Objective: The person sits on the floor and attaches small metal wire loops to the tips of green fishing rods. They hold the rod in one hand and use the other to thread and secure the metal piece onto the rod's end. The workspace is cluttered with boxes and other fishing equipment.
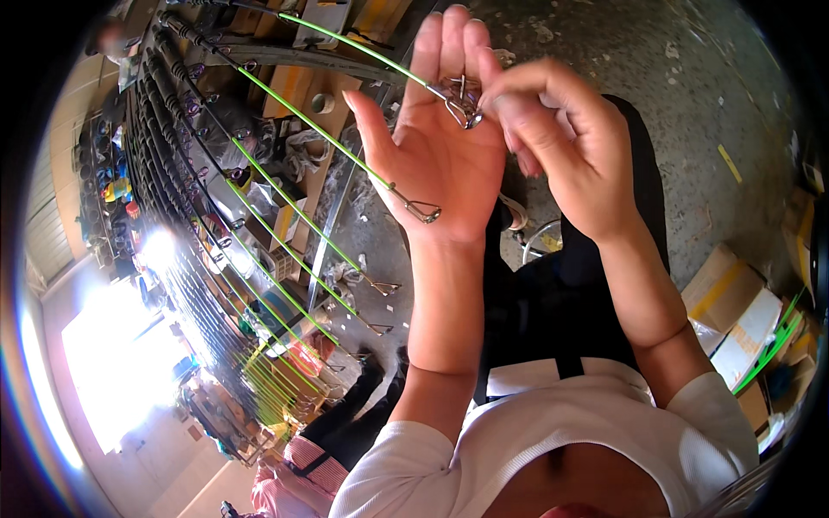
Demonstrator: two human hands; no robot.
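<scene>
My left hand (449,164) lies palm up with its fingers stretched out. On its upper palm rests a small cluster of metal line guides (465,93). The tip of a green fishing rod (363,48) reaches in from the upper left and ends at this cluster. A second green rod (311,129) passes over the base of the thumb, its wire tip guide (420,208) above the wrist. Close beside the cluster, my right hand (566,142) is closed in a pinch; what its fingertips hold, if anything, is hidden.
Several more green-tipped rods (289,246) fan out at the left, dark sections toward the top. Another person in a striped top (304,462) is at the lower left. Cardboard boxes (724,285) stand at the right on the concrete floor (682,112). A roll of tape (322,104) lies beyond the rods.
</scene>
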